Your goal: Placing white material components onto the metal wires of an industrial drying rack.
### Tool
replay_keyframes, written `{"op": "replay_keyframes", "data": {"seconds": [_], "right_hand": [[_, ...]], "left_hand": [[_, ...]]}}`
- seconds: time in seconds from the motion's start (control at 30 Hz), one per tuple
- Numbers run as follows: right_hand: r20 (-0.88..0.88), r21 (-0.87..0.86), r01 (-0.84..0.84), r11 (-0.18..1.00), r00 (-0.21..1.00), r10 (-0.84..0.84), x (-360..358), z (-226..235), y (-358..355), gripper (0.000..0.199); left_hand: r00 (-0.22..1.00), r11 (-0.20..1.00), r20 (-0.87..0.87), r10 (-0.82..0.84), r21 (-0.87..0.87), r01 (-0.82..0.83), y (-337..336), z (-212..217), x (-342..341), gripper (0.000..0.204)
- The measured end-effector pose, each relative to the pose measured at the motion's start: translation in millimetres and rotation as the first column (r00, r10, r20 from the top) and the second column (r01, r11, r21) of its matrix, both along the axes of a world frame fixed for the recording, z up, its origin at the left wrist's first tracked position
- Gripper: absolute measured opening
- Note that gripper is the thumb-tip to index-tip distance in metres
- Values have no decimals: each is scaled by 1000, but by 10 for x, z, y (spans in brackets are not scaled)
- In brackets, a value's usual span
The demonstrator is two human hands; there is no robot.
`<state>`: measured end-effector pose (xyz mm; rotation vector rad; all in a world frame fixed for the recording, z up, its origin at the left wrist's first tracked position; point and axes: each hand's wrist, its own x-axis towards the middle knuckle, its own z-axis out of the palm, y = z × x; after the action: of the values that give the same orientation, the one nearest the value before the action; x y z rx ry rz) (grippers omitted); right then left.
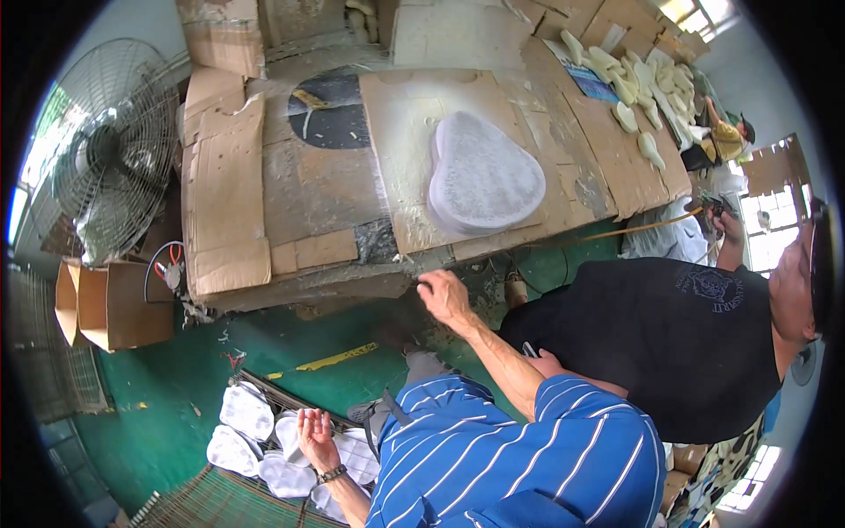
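My right hand (446,299) hovers at the front edge of the cardboard-covered table (326,211), its fingers loosely bent, with nothing visible in them. Low at the left, my left hand (318,438), with a dark band at the wrist, is raised with its fingers stretched out. It is over several white rounded pads (246,412) lying on a wire rack (211,502). On the table, a thick white rounded-triangle pad (488,176), perhaps a stack, lies on a cardboard sheet (396,114) dusted with pale spray.
A co-worker in a black shirt (642,343) stands close at my right, holding a spray gun (717,209) with a yellow hose (616,232). Cream moulded pieces (629,79) pile up at the far right. A large fan (106,150) and a cardboard box (114,304) stand at the left.
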<state>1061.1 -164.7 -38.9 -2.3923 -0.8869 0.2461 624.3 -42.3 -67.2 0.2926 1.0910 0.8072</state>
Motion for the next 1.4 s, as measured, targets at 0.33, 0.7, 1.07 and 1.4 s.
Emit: {"op": "replay_keyframes", "data": {"seconds": [0.33, 0.7, 1.07, 1.4], "right_hand": [[312, -159, 328, 931, 912, -268, 1978, -58, -211, 35], [374, -366, 242, 899, 922, -96, 2713, 530, 117, 11], [590, -192, -329, 925, 714, 376, 520, 2019, 932, 9], [-28, -403, -794, 455, 507, 861, -2516, 1313, 856, 15]], "left_hand": [[980, 978, -68, -190, -102, 182, -138, 179, 758, 45], [981, 982, -51, -189, -18, 189, -140, 343, 1270, 42], [890, 931, 278, -362, 142, 335, -149, 914, 1810, 45], [881, 993, 459, 118, -61, -101, -573, 258, 230, 43]]}}
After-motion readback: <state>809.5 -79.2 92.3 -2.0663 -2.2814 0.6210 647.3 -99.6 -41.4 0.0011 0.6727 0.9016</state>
